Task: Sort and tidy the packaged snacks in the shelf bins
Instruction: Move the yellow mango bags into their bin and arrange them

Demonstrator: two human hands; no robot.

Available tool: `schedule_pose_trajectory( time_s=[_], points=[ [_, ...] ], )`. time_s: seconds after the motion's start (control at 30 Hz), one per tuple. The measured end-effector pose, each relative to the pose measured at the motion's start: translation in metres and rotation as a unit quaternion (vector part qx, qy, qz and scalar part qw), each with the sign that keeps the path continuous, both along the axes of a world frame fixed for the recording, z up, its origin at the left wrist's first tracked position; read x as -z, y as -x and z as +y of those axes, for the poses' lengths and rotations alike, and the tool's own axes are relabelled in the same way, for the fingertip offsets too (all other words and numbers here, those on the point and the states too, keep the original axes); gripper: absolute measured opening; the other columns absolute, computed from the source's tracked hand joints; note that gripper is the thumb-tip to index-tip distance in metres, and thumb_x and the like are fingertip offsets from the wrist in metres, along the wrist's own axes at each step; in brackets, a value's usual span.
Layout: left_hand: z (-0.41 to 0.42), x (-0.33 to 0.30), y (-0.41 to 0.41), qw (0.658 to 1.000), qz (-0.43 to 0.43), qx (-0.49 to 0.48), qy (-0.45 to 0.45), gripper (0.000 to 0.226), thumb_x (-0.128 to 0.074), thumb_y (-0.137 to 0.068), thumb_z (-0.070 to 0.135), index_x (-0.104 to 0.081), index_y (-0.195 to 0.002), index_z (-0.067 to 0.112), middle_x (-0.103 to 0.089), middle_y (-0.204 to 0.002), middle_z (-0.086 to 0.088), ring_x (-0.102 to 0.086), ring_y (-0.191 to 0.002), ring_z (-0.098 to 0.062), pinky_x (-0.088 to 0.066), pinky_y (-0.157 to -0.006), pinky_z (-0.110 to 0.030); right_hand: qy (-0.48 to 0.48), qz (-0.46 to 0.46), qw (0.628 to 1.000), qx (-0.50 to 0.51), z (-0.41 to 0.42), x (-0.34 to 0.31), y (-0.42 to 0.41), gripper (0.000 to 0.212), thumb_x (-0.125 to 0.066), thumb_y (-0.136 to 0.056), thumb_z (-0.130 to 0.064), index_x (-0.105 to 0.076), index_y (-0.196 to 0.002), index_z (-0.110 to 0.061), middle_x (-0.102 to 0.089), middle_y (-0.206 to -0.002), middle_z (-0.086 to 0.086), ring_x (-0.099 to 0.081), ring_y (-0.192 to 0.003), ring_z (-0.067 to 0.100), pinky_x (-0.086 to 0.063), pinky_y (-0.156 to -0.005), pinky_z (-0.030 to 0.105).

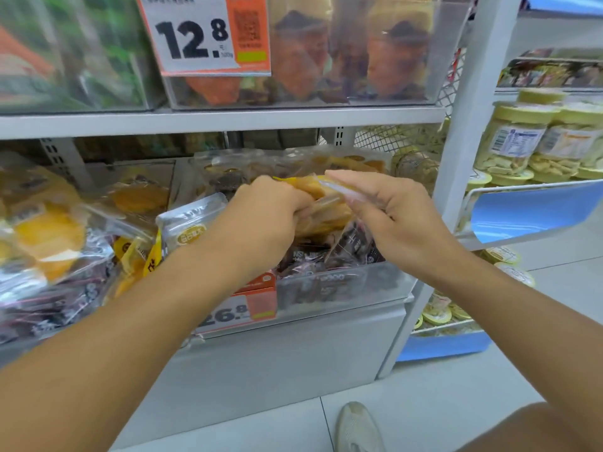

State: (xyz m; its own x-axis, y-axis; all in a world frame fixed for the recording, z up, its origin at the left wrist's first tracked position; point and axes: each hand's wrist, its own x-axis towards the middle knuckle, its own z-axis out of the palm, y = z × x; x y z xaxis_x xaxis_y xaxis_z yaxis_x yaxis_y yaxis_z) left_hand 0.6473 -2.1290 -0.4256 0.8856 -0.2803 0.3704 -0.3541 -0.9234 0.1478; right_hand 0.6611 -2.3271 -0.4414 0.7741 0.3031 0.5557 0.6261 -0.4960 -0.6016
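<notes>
Mid-frame, left hand [272, 207] and right hand [388, 210] both grip one clear snack packet [326, 203] above the bin [342, 288].

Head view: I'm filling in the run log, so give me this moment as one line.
left hand grips snack packet | right hand pinches its clear edge | packet over lower clear bin of dark packets

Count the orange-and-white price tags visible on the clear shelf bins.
2. The orange-and-white paper price tag reading 12.8 hangs on the upper clear plastic bin. The second tag, on the lower bin, is partly hidden by the left forearm.
</notes>
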Motion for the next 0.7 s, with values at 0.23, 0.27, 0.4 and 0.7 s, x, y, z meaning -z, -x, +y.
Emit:
schedule_pose_trajectory(
  time_s=[0.23, 0.27, 0.4, 0.7],
  points=[
    [0.017, 0.006, 0.004, 0.982, -0.163, 0.058, 0.071, 0.028, -0.060, -0.089, 0.003, -0.073, -0.108, 0.020, -0.070, -0.077, -0.009, -0.064, -0.070, -0.038, -0.055, -0.063, -0.047, 0.090, -0.002, 0.996, -0.013, 0.012, -0.013, -0.007, 0.071, -0.090, -0.071, -0.024, -0.060, -0.135, -0.030, -0.063, -0.126, -0.019, -0.055, -0.119, -0.004, -0.043, -0.106, 0.021],
    [0.019, 0.005, 0.006, 0.978, -0.182, 0.069, 0.070, 0.028, -0.062, -0.087, 0.002, -0.073, -0.106, 0.019, -0.071, -0.076, -0.007, -0.064, -0.068, -0.037, -0.055, -0.061, -0.047, 0.083, -0.004, 0.996, -0.014, 0.013, -0.013, -0.009, 0.068, -0.090, -0.070, -0.021, -0.063, -0.131, -0.030, -0.065, -0.121, -0.020, -0.058, -0.115, -0.004, -0.046, -0.103, 0.022],
    [0.030, 0.003, 0.017, 0.980, -0.151, 0.087, 0.092, 0.015, -0.063, -0.093, 0.029, -0.070, -0.104, 0.021, -0.072, -0.090, 0.003, -0.066, -0.082, -0.023, -0.056, -0.073, -0.044, 0.098, -0.026, 0.993, -0.065, 0.016, -0.007, -0.018, 0.049, -0.086, -0.077, -0.015, -0.071, -0.121, -0.031, -0.073, -0.108, -0.018, -0.067, -0.101, 0.000, -0.053, -0.089, 0.020],
    [0.050, 0.010, 0.021, 0.985, -0.079, -0.129, -0.088, 0.023, -0.053, -0.098, 0.014, -0.059, -0.114, 0.029, -0.067, -0.097, -0.003, -0.053, -0.078, -0.027, -0.040, -0.065, -0.038, 0.138, -0.179, 0.974, -0.022, 0.018, 0.005, -0.023, 0.053, -0.073, -0.082, 0.005, -0.067, -0.131, -0.016, -0.070, -0.119, -0.004, -0.062, -0.103, 0.000, -0.051, -0.093, 0.020]
  ],
)
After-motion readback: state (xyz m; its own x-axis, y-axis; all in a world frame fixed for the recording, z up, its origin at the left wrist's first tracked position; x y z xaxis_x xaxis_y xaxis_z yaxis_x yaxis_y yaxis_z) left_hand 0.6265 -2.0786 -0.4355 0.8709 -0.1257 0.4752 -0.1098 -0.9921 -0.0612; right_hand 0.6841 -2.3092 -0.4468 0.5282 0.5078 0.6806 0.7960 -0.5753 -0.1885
